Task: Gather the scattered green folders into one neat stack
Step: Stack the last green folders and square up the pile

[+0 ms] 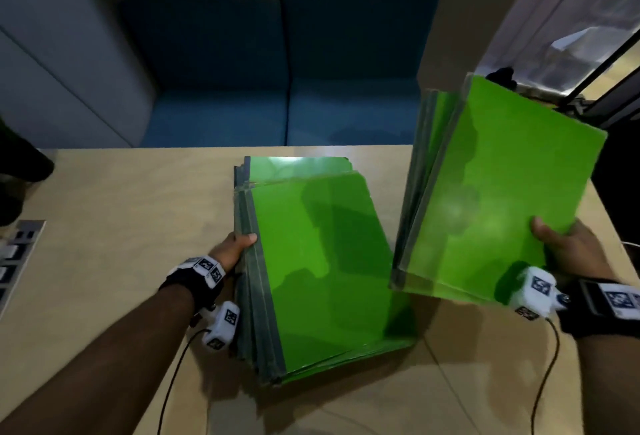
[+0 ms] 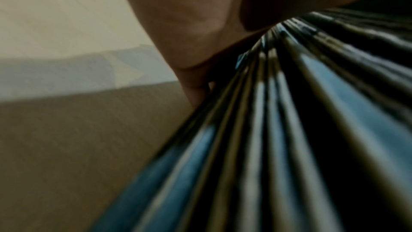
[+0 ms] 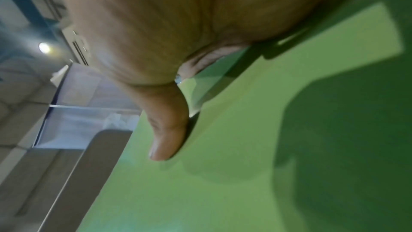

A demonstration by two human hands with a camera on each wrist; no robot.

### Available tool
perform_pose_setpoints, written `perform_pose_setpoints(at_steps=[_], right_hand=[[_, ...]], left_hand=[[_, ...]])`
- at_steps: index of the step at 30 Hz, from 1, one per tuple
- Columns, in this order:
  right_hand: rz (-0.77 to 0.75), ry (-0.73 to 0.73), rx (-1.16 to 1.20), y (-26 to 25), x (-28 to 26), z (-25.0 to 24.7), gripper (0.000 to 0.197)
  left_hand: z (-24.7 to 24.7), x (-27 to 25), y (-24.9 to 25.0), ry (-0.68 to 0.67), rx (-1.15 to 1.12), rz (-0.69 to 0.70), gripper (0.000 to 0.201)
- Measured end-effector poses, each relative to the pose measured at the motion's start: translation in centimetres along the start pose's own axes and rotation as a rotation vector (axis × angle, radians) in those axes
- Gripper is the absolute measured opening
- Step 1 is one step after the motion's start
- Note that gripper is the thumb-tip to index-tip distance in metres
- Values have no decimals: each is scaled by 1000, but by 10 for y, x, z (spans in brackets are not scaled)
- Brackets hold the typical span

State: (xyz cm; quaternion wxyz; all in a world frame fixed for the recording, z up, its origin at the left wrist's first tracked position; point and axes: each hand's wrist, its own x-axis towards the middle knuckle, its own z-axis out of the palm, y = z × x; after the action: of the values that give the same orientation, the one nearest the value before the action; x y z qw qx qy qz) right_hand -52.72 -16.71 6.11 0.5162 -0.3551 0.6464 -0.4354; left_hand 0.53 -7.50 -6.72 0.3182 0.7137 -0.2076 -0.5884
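- I log a large stack of green folders [image 1: 322, 261] lying flat on the table [image 1: 121, 212], centre of the head view. Covers are glossy, with a light glare near the stack's far edge; corners are rounded.
- The stack's left side shows grey-green spines, layered and slightly fanned, not flush (the far folders jut past the top one).
- Left hand [image 1: 235, 247] is at that spine edge, middle-left of the stack; thumb lies over the top folder's edge. The fingers are tucked out of sight, so I cannot tell whether they curl round the spines.
- In the left wrist view the spines [image 2: 278, 130] fill the lower right as blurred dark, blue-grey and pale stripes; the palm [image 2: 189, 15] sits at top centre, against them. Too soft to count folders.
- Right hand [image 1: 571, 247] grips a second, thinner bundle of folders [image 1: 502, 192], right of frame, tilted and lifted off the table, its far corner raised toward the upper right.
- The thumb presses on the top cover; the fingers are hidden beneath. The bundle's left edge shows several translucent grey layers.
- Right wrist view: thumb [image 3: 169, 130] flat on matte-looking green cover [image 3: 223, 183], with dark shadows at right. Background at left is blurred.
- A blue upholstered sofa [image 1: 277, 88] sits beyond the table, dim, at upper centre.
- At the far left edge, a grey panel [image 1: 17, 254] is set in the table, cut off by the frame.
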Motion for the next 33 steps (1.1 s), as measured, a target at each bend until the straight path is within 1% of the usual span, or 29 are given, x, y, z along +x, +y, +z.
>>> perform_pose_setpoints(at_steps=[1, 2, 4, 5, 7, 8, 10, 12, 13, 15, 17, 19, 20, 21, 22, 23, 24, 25, 27, 28, 30, 31, 33], right_hand=[[22, -78, 48, 9, 0, 16, 31], [45, -129, 40, 20, -1, 35, 43], [58, -198, -68, 41, -4, 75, 54], [55, -218, -136, 47, -8, 96, 56], [66, -265, -311, 60, -12, 133, 52], [78, -311, -399, 64, -17, 147, 52], [120, -406, -501, 72, -25, 168, 53], [166, -419, -477, 78, -30, 179, 54], [177, -419, -435, 81, -30, 180, 58], [172, -446, -403, 81, -28, 180, 64], [175, -502, -447, 82, -29, 176, 72], [181, -553, -495, 80, -32, 172, 81], [180, -571, -509, 79, -33, 171, 84], [187, -573, -508, 76, -34, 172, 86], [201, -559, -514, 73, -36, 174, 86], [209, -538, -541, 72, -38, 177, 84], [213, -530, -579, 71, -40, 179, 82], [224, -538, -610, 73, -42, 182, 79], [239, -567, -648, 69, -44, 185, 70], [230, -573, -665, 65, -40, 186, 75], [183, -551, -719, 54, -20, 191, 104], [171, -522, -726, 47, -12, 200, 105], [168, -487, -673, 38, -5, 220, 86]], left_hand=[[0, 1, 0, 3, -2, -7, 96], [-9, 20, -16, 25, 7, -8, 92], [-24, 47, -39, -5, 45, 5, 86], [-27, 52, -43, -2, 62, 17, 88], [-27, 62, -50, -31, 65, 59, 100], [-20, 46, -39, -43, 70, 66, 104], [-3, 6, -7, -14, 68, 91, 105], [0, -6, 2, -1, 70, 105, 108], [-1, -3, -2, 2, 65, 104, 113], [-6, 5, -10, -3, 98, 66, 132], [-3, -10, 2, -3, 208, 71, 150], [3, -36, 25, -25, 308, 125, 164], [6, -48, 36, -47, 356, 152, 169], [7, -52, 40, -58, 384, 149, 171], [6, -51, 39, -57, 383, 148, 167], [5, -47, 36, -44, 338, 126, 157], [4, -40, 30, -28, 265, 95, 147], [0, -32, 21, -15, 198, 60, 141], [-9, -13, 1, -29, 113, -6, 140], [-11, -7, -5, -53, 72, -21, 139], [-6, -16, 5, -56, 19, -13, 134], [-4, -20, 10, -48, 9, -6, 132], [3, -30, 21, -29, 15, 17, 118]])
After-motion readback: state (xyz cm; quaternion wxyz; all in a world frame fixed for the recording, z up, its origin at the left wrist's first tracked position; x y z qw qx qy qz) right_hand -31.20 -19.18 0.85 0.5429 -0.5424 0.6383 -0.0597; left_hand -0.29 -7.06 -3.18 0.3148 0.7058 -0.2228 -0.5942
